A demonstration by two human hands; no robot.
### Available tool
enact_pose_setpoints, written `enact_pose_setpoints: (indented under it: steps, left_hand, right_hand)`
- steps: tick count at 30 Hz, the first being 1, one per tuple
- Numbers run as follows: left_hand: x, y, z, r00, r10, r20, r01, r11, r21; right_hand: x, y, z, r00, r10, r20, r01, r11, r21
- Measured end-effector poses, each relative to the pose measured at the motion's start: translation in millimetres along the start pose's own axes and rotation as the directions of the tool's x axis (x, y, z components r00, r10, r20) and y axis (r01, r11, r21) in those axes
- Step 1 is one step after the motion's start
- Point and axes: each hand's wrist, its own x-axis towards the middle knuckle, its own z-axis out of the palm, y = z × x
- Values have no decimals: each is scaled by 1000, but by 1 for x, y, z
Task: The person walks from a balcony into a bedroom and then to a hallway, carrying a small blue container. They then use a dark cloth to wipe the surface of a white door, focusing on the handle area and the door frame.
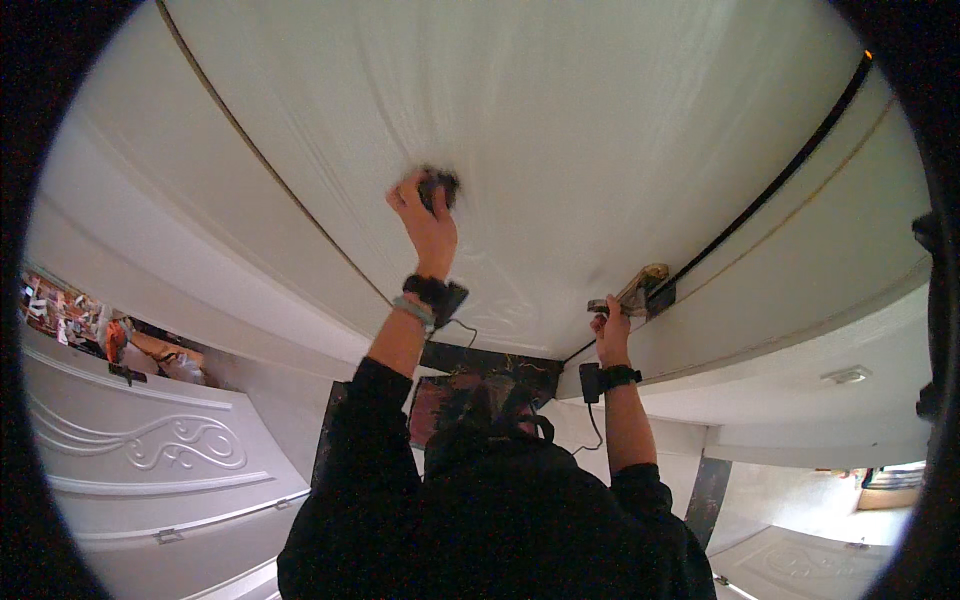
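Observation:
My left hand [428,222] is closed around a dark, fuzzy scrubbing pad [438,188], blurred at its edges, and presses it against a broad white door [520,130]. Pale streaks run across the door's surface around the pad. Lower and to the right, my right hand [612,328] has its fingers closed around a metal door handle [598,306]. Just beside that handle, a crumpled tan and dark covering [650,288] hangs at the door's edge.
A dark gap [770,188] runs along the door's right edge. To the left stands another white door [150,440] with raised scrollwork, with cluttered goods [120,335] beyond it. A dark, reddish mat [440,400] lies below me. Cables hang from both wrist straps.

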Motion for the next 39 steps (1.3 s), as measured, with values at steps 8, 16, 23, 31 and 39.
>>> enact_pose_setpoints:
  steps: [8,16,23,31,39]
  left_hand:
    - [-6,-14,-4,999,45,6,-45,998,46]
    - [63,6,-15,976,156,-151,-153,988,30]
    - [15,-8,-13,995,82,-62,-83,996,-11]
    - [122,23,-25,946,228,-230,-229,973,22]
    - [1,3,-12,950,36,311,-63,995,76]
  right_hand:
    - [12,7,-11,995,-97,29,101,972,-214]
    - [6,2,-5,999,34,29,-32,998,-58]
    - [4,2,-1,1000,18,-15,-17,999,36]
    - [7,4,-5,997,-13,77,11,1000,21]
    - [4,0,-4,999,10,36,-9,999,-42]
